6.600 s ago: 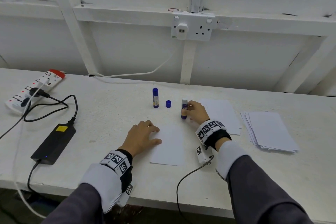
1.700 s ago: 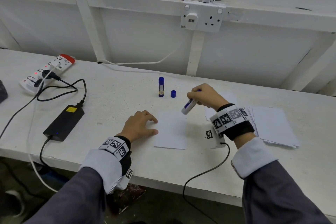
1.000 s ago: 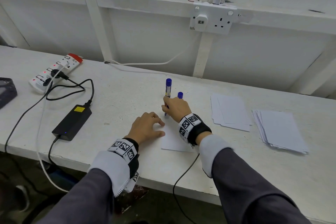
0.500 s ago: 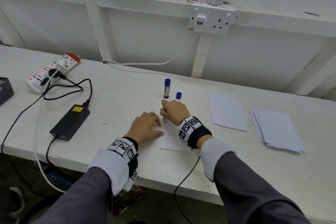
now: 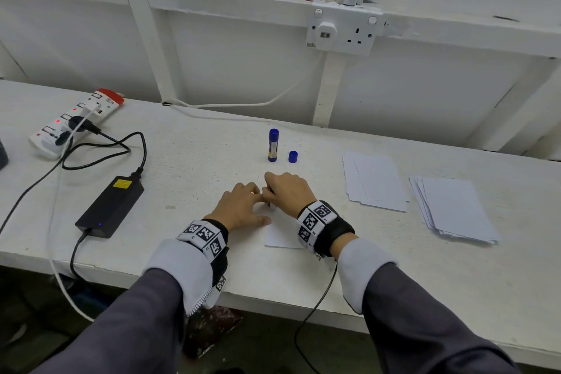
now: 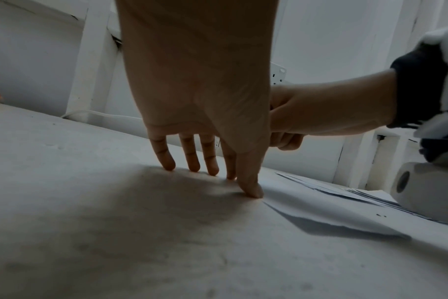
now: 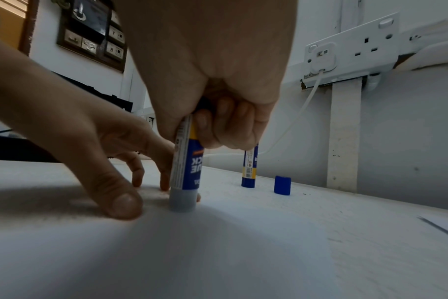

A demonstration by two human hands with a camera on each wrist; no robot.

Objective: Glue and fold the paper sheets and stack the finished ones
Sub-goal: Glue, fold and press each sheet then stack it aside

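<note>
A white paper sheet (image 5: pixel 280 235) lies on the table in front of me, mostly covered by my hands. My left hand (image 5: pixel 243 206) rests with straight fingers (image 6: pixel 210 161) and thumb pressing at the sheet's left edge (image 6: pixel 294 204). My right hand (image 5: pixel 285 190) grips an uncapped blue glue stick (image 7: pixel 186 174) upside down, its tip touching the sheet (image 7: pixel 218 252) near the left hand's thumb. A second capped glue stick (image 5: pixel 273 145) stands farther back, with a loose blue cap (image 5: pixel 293 157) beside it.
Two paper piles lie to the right: a nearer one (image 5: pixel 375 181) and a thicker stack (image 5: pixel 452 209). A black power adapter (image 5: pixel 110 206), its cables and a power strip (image 5: pixel 76 121) occupy the left of the table (image 5: pixel 182 161). A wall socket (image 5: pixel 346 29) is behind.
My right hand brought the glue stick from above the sheet's right side down to the sheet's left edge, and it has slid nearer along that edge. The left hand stayed put.
</note>
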